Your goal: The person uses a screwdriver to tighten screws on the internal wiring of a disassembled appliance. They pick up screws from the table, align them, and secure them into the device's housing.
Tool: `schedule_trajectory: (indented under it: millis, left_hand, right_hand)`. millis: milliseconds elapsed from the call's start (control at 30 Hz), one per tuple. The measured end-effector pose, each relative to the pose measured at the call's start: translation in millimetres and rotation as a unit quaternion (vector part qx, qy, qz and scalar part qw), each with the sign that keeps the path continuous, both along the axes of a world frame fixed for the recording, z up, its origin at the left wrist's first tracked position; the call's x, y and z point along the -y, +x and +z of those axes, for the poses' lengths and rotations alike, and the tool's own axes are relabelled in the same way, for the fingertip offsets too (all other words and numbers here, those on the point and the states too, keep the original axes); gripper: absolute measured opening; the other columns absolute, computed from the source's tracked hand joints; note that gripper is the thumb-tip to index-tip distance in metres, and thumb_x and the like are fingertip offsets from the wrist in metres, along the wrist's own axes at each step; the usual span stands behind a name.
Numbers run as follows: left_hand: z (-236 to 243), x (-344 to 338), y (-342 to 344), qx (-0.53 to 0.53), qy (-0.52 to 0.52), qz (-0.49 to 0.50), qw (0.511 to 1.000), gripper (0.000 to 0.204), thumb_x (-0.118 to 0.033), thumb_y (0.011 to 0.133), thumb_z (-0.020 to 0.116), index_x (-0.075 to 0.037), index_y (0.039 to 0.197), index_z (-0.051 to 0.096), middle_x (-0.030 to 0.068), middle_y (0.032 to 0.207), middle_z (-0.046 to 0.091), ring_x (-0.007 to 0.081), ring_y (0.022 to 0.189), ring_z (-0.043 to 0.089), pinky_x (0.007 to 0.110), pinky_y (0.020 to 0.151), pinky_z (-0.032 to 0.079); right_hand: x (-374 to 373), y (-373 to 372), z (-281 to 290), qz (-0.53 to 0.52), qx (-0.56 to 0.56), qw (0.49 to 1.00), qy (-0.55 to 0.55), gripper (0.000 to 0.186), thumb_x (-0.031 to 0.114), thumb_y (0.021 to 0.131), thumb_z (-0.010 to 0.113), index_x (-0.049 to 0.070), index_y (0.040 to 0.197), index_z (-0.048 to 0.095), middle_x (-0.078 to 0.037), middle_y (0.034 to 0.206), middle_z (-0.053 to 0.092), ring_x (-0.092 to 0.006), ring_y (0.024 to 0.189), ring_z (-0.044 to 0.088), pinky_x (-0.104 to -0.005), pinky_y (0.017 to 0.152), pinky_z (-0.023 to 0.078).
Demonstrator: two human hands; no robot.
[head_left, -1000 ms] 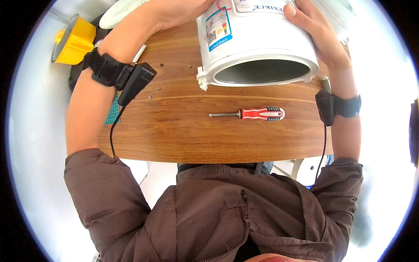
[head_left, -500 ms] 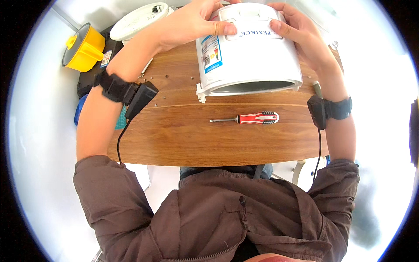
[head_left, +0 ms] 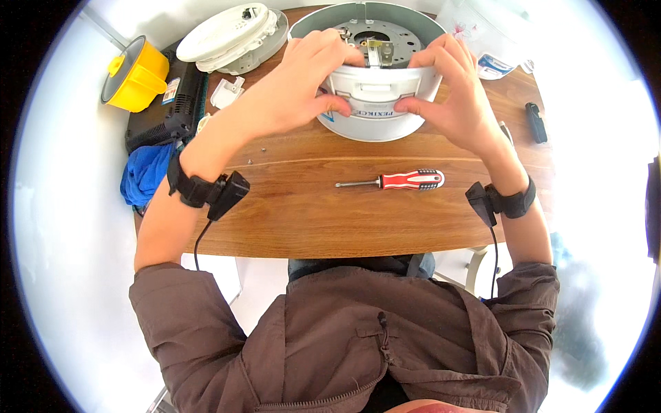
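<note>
A white rice cooker body (head_left: 379,131) stands upright at the far side of the wooden table, its open top tilted toward me. Down inside it show a round grey metal plate (head_left: 406,49) with holes and a small metal bracket. My left hand (head_left: 317,72) grips the near rim at the left, thumb on the outer wall and fingers hooked over the edge. On the right, my right hand (head_left: 451,89) pinches the same rim in the same way. Between my hands and me lies a red and white screwdriver (head_left: 406,180), its tip pointing left; neither hand touches it.
To the left are a white lid assembly (head_left: 227,38), a yellow pot (head_left: 141,76), a black case (head_left: 162,110) and a blue cloth (head_left: 146,172). A clear container (head_left: 482,31) stands back right, with a dark small object (head_left: 536,122) nearby. Tiny screws lie on the table (head_left: 296,220).
The rice cooker body has been turned from lying with its opening toward me to standing upright, farther back. Both hands have moved with it. The screwdriver lies still.
</note>
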State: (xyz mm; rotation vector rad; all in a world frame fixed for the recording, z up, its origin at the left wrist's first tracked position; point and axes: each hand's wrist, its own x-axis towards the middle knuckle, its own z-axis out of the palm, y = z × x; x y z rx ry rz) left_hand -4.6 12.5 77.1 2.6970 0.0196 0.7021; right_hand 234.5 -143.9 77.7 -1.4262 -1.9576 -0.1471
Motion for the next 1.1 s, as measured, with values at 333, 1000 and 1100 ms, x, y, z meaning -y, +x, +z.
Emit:
schedule_trajectory:
  millis: [333, 1000, 1100]
  left_hand:
    - [-8, 19, -12, -0.023, -0.007, -0.013, 1.0, 0.029, -0.008, 0.088, 0.074, -0.01, 0.109, 0.054, 0.0097, 0.108, 0.053, 0.0312, 0.101, 0.051, 0.039, 0.094, 0.038]
    - [-24, 38, -17, 0.011, 0.039, 0.025, 0.999, 0.043, -0.012, 0.07, 0.087, -0.009, 0.1, 0.056, 0.008, 0.103, 0.058, 0.0304, 0.1, 0.056, 0.043, 0.092, 0.039]
    - [-36, 40, -19, 0.056, 0.063, 0.06, 0.995, 0.044, -0.014, 0.066, 0.09, -0.011, 0.097, 0.06, 0.0047, 0.101, 0.061, 0.0268, 0.1, 0.059, 0.049, 0.105, 0.039]
  right_hand:
    - [16, -6, -19, 0.008, 0.02, 1.0, -0.019, 0.044, 0.021, 0.068, 0.091, 0.011, 0.093, 0.056, -0.004, 0.092, 0.058, -0.0288, 0.096, 0.059, -0.0435, 0.1, 0.038]
    - [28, -9, -35, 0.05, 0.035, 0.997, -0.046, 0.035, 0.013, 0.071, 0.083, 0.011, 0.093, 0.057, -0.004, 0.091, 0.055, -0.0263, 0.095, 0.059, -0.0433, 0.099, 0.041]
    - [30, -12, -41, 0.035, 0.032, 0.999, -0.008, 0.033, 0.013, 0.071, 0.083, 0.012, 0.095, 0.06, -0.003, 0.094, 0.058, -0.0258, 0.096, 0.061, -0.044, 0.102, 0.042]
